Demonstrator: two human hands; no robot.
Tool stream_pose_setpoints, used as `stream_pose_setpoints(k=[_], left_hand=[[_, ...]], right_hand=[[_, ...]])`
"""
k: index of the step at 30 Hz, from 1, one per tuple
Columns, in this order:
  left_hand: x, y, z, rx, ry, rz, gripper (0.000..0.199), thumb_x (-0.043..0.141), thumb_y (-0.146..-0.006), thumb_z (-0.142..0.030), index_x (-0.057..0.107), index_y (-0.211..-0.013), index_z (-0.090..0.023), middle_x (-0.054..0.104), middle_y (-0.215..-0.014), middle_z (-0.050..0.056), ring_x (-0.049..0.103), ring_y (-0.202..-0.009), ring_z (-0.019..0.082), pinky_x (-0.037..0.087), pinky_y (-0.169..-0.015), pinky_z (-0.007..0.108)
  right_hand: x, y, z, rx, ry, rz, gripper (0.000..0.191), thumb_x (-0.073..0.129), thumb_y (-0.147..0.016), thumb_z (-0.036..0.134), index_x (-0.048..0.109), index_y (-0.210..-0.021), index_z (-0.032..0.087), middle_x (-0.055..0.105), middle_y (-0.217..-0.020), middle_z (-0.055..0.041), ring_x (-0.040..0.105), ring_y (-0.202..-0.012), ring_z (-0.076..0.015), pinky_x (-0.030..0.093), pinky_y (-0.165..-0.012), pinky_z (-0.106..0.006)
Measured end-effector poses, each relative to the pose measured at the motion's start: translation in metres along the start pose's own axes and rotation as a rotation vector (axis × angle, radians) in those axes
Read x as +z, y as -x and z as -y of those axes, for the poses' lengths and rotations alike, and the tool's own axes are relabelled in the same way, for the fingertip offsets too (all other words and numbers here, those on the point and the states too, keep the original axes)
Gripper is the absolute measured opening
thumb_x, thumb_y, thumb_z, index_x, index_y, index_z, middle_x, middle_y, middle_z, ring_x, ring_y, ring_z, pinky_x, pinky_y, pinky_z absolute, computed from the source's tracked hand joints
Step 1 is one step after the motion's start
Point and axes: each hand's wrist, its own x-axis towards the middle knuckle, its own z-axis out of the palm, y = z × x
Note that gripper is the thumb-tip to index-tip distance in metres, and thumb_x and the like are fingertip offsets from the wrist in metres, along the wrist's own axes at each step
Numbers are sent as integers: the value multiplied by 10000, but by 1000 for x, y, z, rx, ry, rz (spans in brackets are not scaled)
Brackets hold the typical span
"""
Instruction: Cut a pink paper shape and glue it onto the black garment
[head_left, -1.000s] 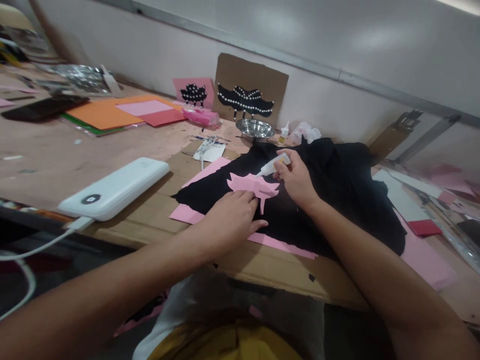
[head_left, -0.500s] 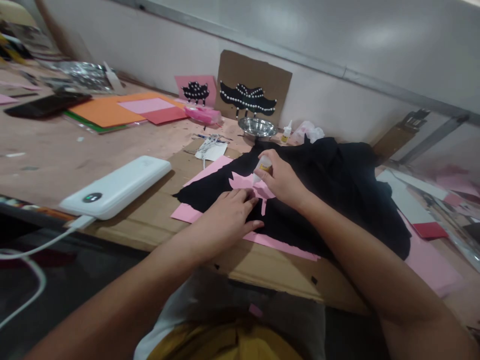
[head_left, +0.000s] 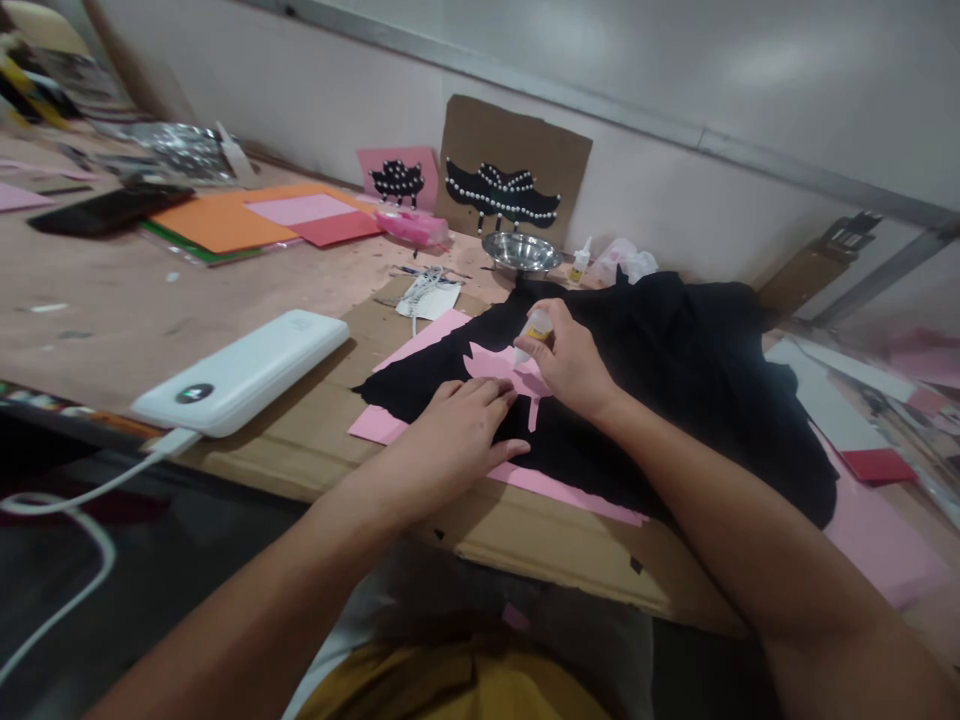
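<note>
Right hand (head_left: 574,362): your fingers and thumb are gripping a white bottle (head_left: 538,326) above the left half of the black cloth (head_left: 697,335).
White bottle: it is pointing nozzle-down at the pink cutout (head_left: 487,366); whether the tip is touching, I cannot tell.
Pink cutout: it is lying on the left half of the black cloth, partly hidden behind your hands.
Left hand (head_left: 466,415): your fingers are stretching out flat, the thumb is spreading apart, and the fingertips are resting on the cutout's near edge, over the black cloth.
Pink paper (head_left: 375,425): it is lying under the black cloth, its edges showing along the left and near sides.
Cardboard (head_left: 277,455): it is lying beneath both, showing in front of the black cloth.
Power bank (head_left: 240,372): it is lying left of the black cloth, a white cable (head_left: 174,441) running from its near end.
Metal bowl (head_left: 522,256): it is standing just behind the black cloth, beside a small bottle (head_left: 580,264).
Beaded shape (head_left: 502,193): it is showing on a brown board (head_left: 517,125) behind the black cloth.
Orange paper (head_left: 214,220): it is lying on the desk (head_left: 187,300), well behind and left of the black cloth.
</note>
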Motion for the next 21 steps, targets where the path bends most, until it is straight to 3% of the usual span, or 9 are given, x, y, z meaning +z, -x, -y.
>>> stream_pose_setpoints(k=[10,21], left_hand=[[0,0,-1,-26,-24,21,551,532,-978,-498,564,-1392,-136,586,-1431,139,505,-1331,321,371,-1065,449],[-2,-1,-1,-29,10,17,513,541,-976,-482,610,-1343,-130,600,-1416,145,515,-1332,317,376,-1073,460]], right_hand=[[2,-7,-5,194,-136,-13,289,743,-742,378,568,-867,185,633,-774,4,564,-689,-146,450,-681,-293],[1,-3,9,63,-36,-75,181,729,-763,296,606,-841,188,629,-733,15,530,-655,-131,413,-658,-277]])
